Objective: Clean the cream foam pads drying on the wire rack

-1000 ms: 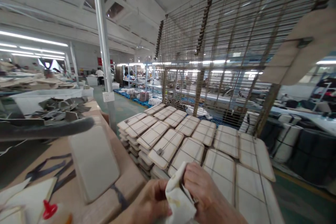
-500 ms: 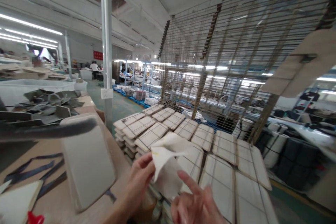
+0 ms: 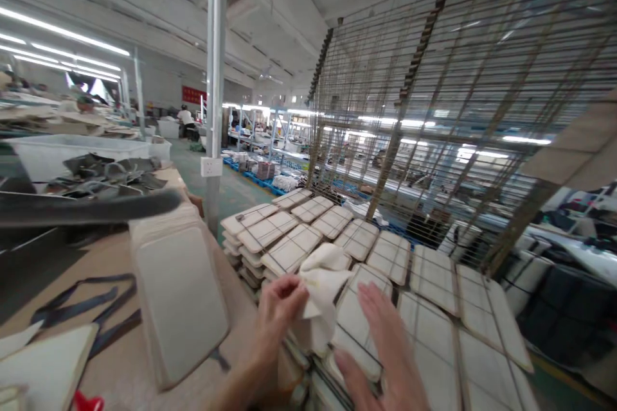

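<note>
A wire rack (image 3: 418, 56) rises on the right, slanting over rows of pale panels (image 3: 357, 241) that lie flat in layers beneath crossing wires, from near to far. To the left runs a table (image 3: 120, 369), its brown top partly covered. Beyond its far part stands a white bin (image 3: 81, 149), with grey scraps (image 3: 110, 172) in front of it. A stack (image 3: 182, 298) of similar panels lies near on the table, close to its right edge.

The right hand (image 3: 383, 340) is spread and holds nothing, thumb apart from fingers, above the near panels. The left hand (image 3: 280, 300) pinches a pale cloth (image 3: 328, 292) by its left edge; the cloth hangs folded between the hands, over the panels, with the right hand just beside it.

The step in hand looks like handling this cloth one-handed. Turning or opening it out would call for the right fingers on its loose edge, I judge.

Left of the stack lie dark straps (image 3: 96, 300); nearest, a red cap (image 3: 89, 402).
</note>
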Available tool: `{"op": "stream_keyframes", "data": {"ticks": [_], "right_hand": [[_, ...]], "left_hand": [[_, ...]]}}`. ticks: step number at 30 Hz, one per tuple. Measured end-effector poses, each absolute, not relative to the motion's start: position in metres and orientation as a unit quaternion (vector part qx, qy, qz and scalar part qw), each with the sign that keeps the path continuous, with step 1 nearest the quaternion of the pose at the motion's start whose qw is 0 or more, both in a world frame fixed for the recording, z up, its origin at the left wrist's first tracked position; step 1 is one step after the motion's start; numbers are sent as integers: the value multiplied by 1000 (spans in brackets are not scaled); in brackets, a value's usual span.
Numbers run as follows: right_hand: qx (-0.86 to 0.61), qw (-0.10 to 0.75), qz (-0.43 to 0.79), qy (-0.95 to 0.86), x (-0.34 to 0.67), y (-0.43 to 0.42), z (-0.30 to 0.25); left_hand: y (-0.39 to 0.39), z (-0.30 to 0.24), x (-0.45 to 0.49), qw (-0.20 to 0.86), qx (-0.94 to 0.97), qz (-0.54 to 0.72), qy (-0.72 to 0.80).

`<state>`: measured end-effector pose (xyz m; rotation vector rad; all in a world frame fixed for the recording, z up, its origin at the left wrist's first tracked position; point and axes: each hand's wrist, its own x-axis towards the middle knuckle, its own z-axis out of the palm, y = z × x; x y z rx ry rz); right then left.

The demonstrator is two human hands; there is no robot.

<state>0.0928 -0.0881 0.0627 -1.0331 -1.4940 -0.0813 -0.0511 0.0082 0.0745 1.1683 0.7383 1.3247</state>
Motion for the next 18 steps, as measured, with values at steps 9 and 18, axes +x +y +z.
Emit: {"op": "stream_keyframes", "data": {"ticks": [9, 18], "right_hand": [[-492, 681, 196, -506, 66, -37, 57], [-599, 751, 171, -217, 148, -57, 88]], "left_hand": [[-21, 85, -28, 675, 461, 539, 206], [-43, 97, -57, 879, 238, 407, -68]]}}
